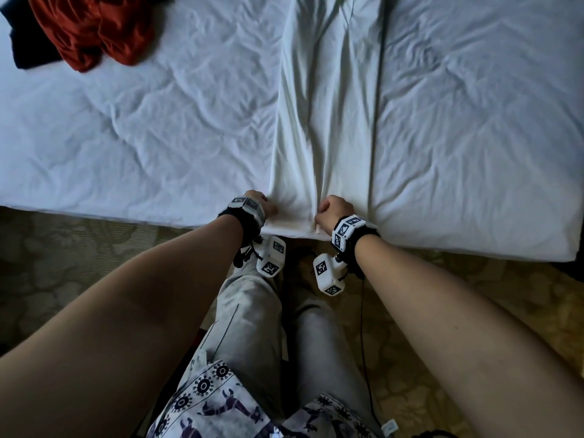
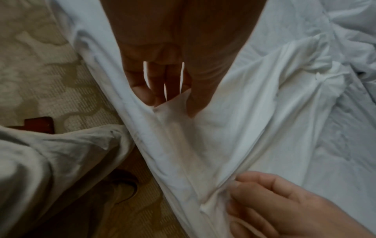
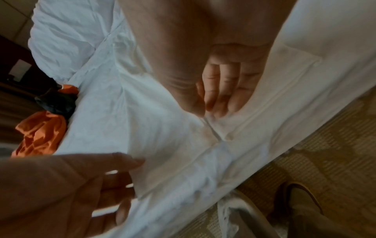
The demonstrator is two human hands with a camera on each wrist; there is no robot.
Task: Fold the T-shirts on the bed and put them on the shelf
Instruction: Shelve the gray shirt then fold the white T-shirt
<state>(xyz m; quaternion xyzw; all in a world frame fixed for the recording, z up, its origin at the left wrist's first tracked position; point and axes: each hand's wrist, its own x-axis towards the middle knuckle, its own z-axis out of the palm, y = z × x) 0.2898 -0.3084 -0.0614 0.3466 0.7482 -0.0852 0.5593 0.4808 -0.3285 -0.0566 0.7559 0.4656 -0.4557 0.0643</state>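
A white T-shirt [image 1: 325,105] lies on the bed as a long narrow strip that runs from the near edge away from me. My left hand [image 1: 268,207] pinches its near left corner at the hem, and the left wrist view shows the thumb and fingers closed on the white T-shirt [image 2: 234,128]. My right hand [image 1: 324,210] grips the near right corner in a fist. In the right wrist view the right hand [image 3: 211,104] holds the hem of the white T-shirt [image 3: 162,128]. No shelf is in view.
A crumpled red-orange shirt [image 1: 94,30] lies on a dark garment [image 1: 19,49] at the bed's far left. The white bed sheet [image 1: 158,121] is wrinkled. The bed's near edge [image 1: 126,216] meets patterned carpet [image 1: 63,263], where I stand.
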